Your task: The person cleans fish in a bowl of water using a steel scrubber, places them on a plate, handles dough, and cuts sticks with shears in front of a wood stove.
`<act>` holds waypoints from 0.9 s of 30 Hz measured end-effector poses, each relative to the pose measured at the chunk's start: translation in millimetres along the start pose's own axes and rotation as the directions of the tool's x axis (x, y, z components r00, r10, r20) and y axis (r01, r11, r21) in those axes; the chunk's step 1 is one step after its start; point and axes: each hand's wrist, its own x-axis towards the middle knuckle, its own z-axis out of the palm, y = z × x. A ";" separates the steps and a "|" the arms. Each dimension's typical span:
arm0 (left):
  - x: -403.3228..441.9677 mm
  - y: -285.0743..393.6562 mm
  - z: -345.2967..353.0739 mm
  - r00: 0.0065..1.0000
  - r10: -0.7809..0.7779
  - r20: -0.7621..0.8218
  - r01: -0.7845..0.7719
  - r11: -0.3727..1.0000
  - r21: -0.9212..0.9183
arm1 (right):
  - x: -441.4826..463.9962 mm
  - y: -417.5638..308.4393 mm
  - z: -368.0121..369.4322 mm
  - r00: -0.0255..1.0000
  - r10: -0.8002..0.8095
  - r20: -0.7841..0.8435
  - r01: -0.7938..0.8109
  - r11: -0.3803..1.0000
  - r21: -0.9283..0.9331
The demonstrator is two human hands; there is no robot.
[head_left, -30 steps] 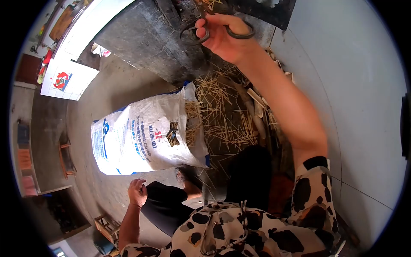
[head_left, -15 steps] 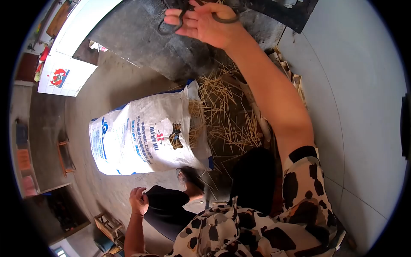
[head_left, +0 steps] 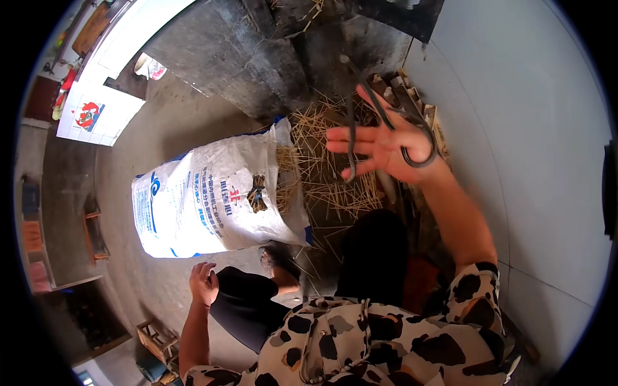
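My right hand [head_left: 393, 147] holds a pair of dark metal tongs [head_left: 380, 106] by the looped handles, its fingers spread and hooked through them, above the loose straw [head_left: 341, 186]. The tips of the tongs point up toward the dark stove wall. Beside my knee, my left hand [head_left: 204, 284] rests with its fingers curled; whether anything is in them is hidden. Between the hands lies a white woven sack [head_left: 193, 199] with blue edges and a hole in its side. Straw sticks out of its open end.
A dark stove block [head_left: 225, 58] stands at the top, with an opening holding some straw. Split firewood [head_left: 428, 122] is stacked by the pale wall [head_left: 528, 128]. A small wooden stool [head_left: 158, 341] is at the lower left.
My right hand has come back from the stove opening, down and to the right, with the tongs. My left hand has stayed by the knee.
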 end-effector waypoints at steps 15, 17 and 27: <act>-9.4 -2.7 0.9 0.999 0.019 -0.042 -0.019 1.000 0.014 | -12.1 33.0 8.0 0.986 -0.164 -0.039 0.168 0.949 0.267; -11.9 -5.3 1.6 0.999 0.008 -0.035 -0.008 1.000 0.004 | -8.4 33.6 -2.5 0.986 -0.161 -0.036 0.165 0.967 0.194; -17.4 -11.2 0.5 0.999 -0.017 -0.032 0.017 1.000 -0.010 | -1.6 35.8 -12.8 0.991 -0.121 -0.061 0.119 0.992 -0.031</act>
